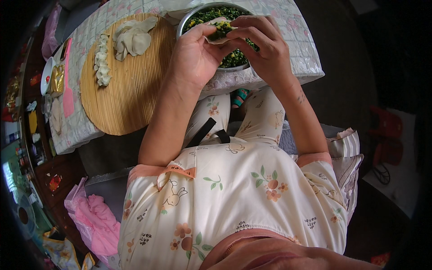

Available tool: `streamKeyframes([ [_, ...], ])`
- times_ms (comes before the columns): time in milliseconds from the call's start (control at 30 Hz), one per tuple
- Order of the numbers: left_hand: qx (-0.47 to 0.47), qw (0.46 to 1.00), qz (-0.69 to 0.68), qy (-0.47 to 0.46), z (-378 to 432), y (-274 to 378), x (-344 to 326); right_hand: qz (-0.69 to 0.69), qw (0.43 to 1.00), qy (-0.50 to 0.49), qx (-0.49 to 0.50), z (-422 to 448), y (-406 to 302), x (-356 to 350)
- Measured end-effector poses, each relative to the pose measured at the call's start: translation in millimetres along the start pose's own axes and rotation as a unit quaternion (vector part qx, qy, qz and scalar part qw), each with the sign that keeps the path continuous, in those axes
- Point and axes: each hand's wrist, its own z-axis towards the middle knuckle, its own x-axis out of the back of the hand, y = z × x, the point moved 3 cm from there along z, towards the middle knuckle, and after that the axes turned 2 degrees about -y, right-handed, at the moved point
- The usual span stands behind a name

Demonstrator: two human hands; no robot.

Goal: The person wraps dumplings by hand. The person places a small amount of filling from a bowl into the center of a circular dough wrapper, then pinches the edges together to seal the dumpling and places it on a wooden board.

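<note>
Over a metal bowl (181,25) of chopped green filling with yellow bits, my left hand (202,54) cradles a round dough wrapper (219,41) with green and yellow filling (221,29) on it. The fingertips of my right hand (266,44) pinch the wrapper's right edge. The wrapper is still partly unfolded, with filling showing. To the left, a round slatted mat (135,91) carries a loose pile of flat dough wrappers (133,37) and a row of folded dumplings (102,60) along its left side.
A patterned cloth covers the table (297,54). Left of the mat lie a pink spatula (68,98), a gold packet (57,79) and a white bowl (46,75). Pink fabric (98,216) rests on a seat at lower left. A red chair (386,131) stands at the right.
</note>
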Motion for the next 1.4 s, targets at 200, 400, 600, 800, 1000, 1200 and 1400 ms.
streamKeyframes([
  [200, -0.093, 0.991, 0.085, 0.051, -5.2, -5.6, -12.4, 0.035, 0.999, 0.024, -0.003, 3.9, -8.2, 0.4],
  [400, -0.114, 0.975, 0.165, 0.094, -8.4, -7.6, -17.4, 0.047, 0.998, 0.022, -0.039, 6.7, -12.6, 0.4],
  [600, -0.124, 0.962, 0.229, 0.083, -10.5, -8.8, -21.8, 0.082, 0.99, 0.008, -0.117, 10.8, -4.1, -3.8],
  [800, -0.136, 0.961, 0.231, 0.069, -12.3, -7.4, -25.7, 0.15, 0.973, -0.007, -0.177, 24.7, -6.2, -0.7],
  [1000, -0.122, 0.939, 0.32, 0.036, -10.2, -7.7, -22.9, 0.191, 0.959, -0.017, -0.211, 22.2, 9.2, -6.5],
  [1200, -0.13, 0.929, 0.346, 0.018, -9.1, -6.1, -23.0, 0.283, 0.925, -0.041, -0.249, 22.8, 14.1, -9.1],
  [1400, -0.141, 0.92, 0.366, -0.006, -8.4, -5.5, -21.8, 0.293, 0.92, -0.07, -0.252, 12.5, 26.9, -14.9],
])
